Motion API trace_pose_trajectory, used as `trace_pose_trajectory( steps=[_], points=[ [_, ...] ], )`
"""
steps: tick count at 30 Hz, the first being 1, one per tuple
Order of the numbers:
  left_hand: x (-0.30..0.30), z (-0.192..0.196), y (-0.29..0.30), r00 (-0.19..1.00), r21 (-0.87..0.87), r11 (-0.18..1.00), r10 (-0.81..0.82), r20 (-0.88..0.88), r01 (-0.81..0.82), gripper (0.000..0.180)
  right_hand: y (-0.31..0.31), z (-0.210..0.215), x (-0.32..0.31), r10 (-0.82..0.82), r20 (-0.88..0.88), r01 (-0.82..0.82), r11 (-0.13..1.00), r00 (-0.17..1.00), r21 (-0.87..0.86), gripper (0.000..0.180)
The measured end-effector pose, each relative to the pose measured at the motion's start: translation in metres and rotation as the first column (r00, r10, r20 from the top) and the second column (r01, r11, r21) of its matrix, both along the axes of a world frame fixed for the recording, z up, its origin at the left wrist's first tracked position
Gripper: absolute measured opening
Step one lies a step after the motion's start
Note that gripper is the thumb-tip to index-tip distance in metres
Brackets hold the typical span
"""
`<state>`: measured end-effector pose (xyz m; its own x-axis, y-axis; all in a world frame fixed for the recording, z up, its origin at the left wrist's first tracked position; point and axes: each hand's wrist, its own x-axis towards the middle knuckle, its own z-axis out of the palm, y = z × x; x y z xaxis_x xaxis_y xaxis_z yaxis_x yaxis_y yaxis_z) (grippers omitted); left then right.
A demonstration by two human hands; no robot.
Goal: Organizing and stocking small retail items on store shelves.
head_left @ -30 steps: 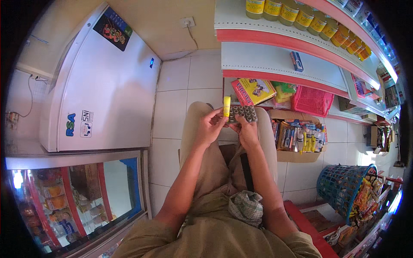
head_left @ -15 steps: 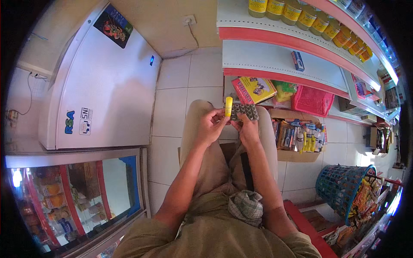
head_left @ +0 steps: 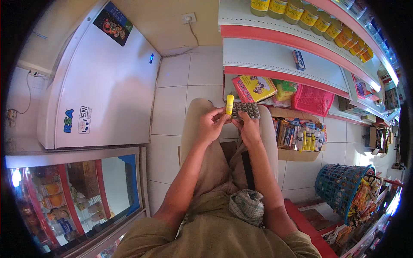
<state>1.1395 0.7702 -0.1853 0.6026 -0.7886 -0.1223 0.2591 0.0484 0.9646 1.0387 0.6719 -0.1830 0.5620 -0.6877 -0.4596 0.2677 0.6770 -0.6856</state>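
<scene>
Held upright above my knees is a small yellow tube (head_left: 230, 104), like a glue stick, with a pale label band. My left hand (head_left: 211, 125) pinches its lower end between thumb and fingers. Right beside it, my right hand (head_left: 247, 126) grips a dark tray with rows of round cells (head_left: 248, 109), thumb on top and fingers underneath. The tube stands at the tray's left edge; whether the two touch I cannot tell. Beyond the tray lies a yellow and red box (head_left: 258, 88).
To the right sits an open cardboard box (head_left: 297, 155) of small packets and tubes. A pink basket (head_left: 312, 99) lies below the white shelves (head_left: 258, 53). Further right leans a blue basket (head_left: 335, 185) of packets. A white chest freezer (head_left: 103, 94) and a glass-topped cooler (head_left: 118, 185) fill the left.
Both hands keep their holds. The yellow tube and the tray have shifted very slightly, and the view has moved a little.
</scene>
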Motion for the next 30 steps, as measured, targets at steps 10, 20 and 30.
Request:
trace_pose_trajectory(
  steps=[10,20,30],
  points=[
    [-0.003,0.004,0.001,0.975,0.029,0.999,0.015,0.222,-0.022,0.028,-0.001,-0.002,0.0,0.023,0.032,-0.024,0.999,0.999,0.032,0.017],
    [0.059,0.002,-0.078,0.885,0.044,0.992,0.082,0.458,-0.115,0.027,-0.015,0.01,-0.011,0.037,0.094,-0.043,0.997,0.995,0.065,0.036],
    [0.171,-0.062,-0.247,0.433,0.095,0.956,0.037,0.901,-0.279,0.023,-0.01,-0.013,-0.007,0.371,-0.103,-0.385,0.88,0.923,-0.279,0.035]
  ],
)
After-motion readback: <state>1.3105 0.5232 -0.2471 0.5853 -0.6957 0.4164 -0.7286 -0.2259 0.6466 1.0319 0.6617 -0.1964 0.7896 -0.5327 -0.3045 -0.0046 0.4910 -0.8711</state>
